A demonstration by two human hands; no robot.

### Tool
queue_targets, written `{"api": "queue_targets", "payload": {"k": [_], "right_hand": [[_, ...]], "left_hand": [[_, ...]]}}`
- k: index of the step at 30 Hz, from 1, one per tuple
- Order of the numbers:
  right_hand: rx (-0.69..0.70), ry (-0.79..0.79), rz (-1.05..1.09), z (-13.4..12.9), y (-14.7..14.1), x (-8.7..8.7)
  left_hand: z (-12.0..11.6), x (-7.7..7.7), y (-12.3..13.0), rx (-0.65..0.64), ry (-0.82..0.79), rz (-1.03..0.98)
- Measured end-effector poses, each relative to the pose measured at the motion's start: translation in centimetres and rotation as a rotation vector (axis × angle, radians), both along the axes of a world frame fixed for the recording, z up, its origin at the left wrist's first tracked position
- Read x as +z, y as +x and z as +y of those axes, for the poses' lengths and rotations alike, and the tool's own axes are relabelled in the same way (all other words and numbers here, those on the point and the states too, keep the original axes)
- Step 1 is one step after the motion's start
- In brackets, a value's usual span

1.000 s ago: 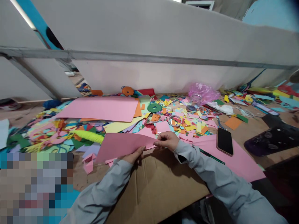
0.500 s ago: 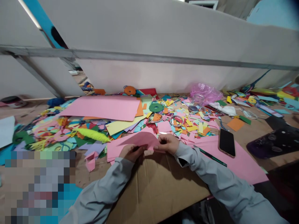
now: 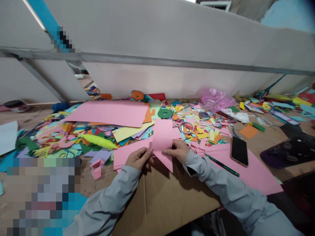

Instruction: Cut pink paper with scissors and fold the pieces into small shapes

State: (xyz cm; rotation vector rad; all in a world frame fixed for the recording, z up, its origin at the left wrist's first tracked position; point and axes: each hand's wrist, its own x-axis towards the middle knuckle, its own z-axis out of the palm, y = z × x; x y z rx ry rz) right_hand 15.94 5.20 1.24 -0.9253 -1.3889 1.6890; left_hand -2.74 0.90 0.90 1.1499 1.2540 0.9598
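A strip of pink paper (image 3: 162, 137) stands upright between my hands, its lower end cut or folded to a slanted point. My left hand (image 3: 139, 158) pinches its left edge between thumb and fingers. On the other side, my right hand (image 3: 178, 150) grips the right edge, thumb across the front. Below them lies a brown cardboard sheet (image 3: 169, 200). Another pink sheet (image 3: 133, 149) rests flat behind my left hand. A small folded pink piece (image 3: 97, 169) sits to the left.
Colourful paper scraps (image 3: 197, 126) cover the table's middle, around a tape ring (image 3: 186, 127). To the right, a phone (image 3: 239, 151) and a green-black pen (image 3: 222, 165) lie on pink paper. A large pink sheet (image 3: 108, 113), neon yarn (image 3: 98, 141) and a glass jar (image 3: 207, 108) are farther back.
The pink paper, curved and lying sideways before, is now turned upright with its pointed end downward. Both hands stay in nearly the same place, holding its edges.
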Motion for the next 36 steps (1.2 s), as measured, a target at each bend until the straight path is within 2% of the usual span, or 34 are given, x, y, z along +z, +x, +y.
{"api": "queue_targets", "payload": {"k": [4,9,13,18,21,25,32,36], "right_hand": [[-0.093,-0.016,0.008,-0.05,-0.08,0.37],[-0.076,-0.041,0.037,-0.5,-0.4,0.18],[-0.022,-0.062,0.094,-0.75,-0.51,0.1],[-0.025,-0.1,0.142,-0.69,-0.23,0.63],[-0.032,-0.11,0.174,-0.59,-0.09,0.59],[-0.1,-0.132,0.176,-0.23,-0.14,0.07],[-0.085,-0.071,0.159,0.21,-0.15,0.02],[-0.074,0.037,0.113,-0.06,-0.1,0.59]], "left_hand": [[0.13,0.04,-0.17,0.072,0.053,-0.053],[-0.02,-0.34,0.59,0.016,0.114,-0.02],[-0.08,-0.41,0.63,-0.013,0.047,-0.039],[-0.24,-0.28,0.56,-0.07,-0.073,-0.114],[-0.3,-0.2,0.56,-0.113,-0.081,-0.142],[-0.26,-0.06,0.52,-0.099,-0.073,-0.159],[-0.27,-0.28,0.6,-0.104,-0.085,-0.18],[-0.28,-0.51,0.49,-0.141,-0.117,-0.236]]}}
